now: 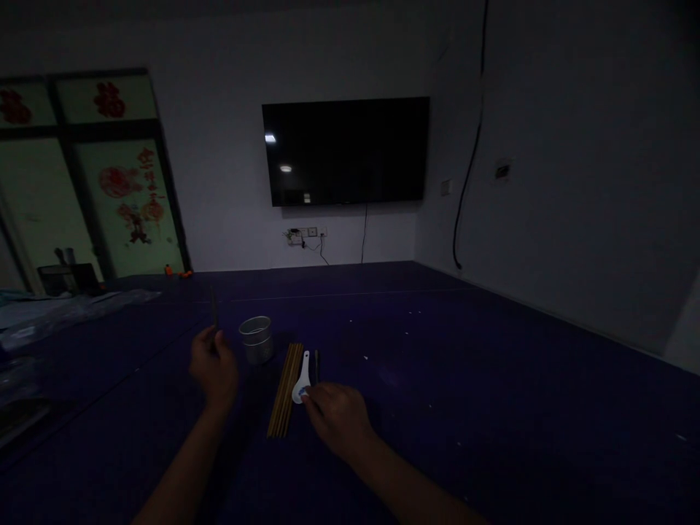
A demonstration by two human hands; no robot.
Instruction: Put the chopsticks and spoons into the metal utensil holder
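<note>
My left hand is closed around a slim dark utensil that points upward; its kind is too dark to make out. On the purple surface, my right hand has its fingers drawn together, the tips at the bowl of a white soup spoon. A thin dark utensil lies just right of the spoon, and its near end disappears behind my right hand. Which of the two these fingers grip is hidden. Several wooden chopsticks lie side by side left of the spoon. Between my hands, farther back, stands a metal cup.
The purple surface reaches to the wall, with small white scraps on it. Clear plastic wrapping lies at the left. Small orange items sit at the far edge. A television hangs on the wall; a black cable dangles right.
</note>
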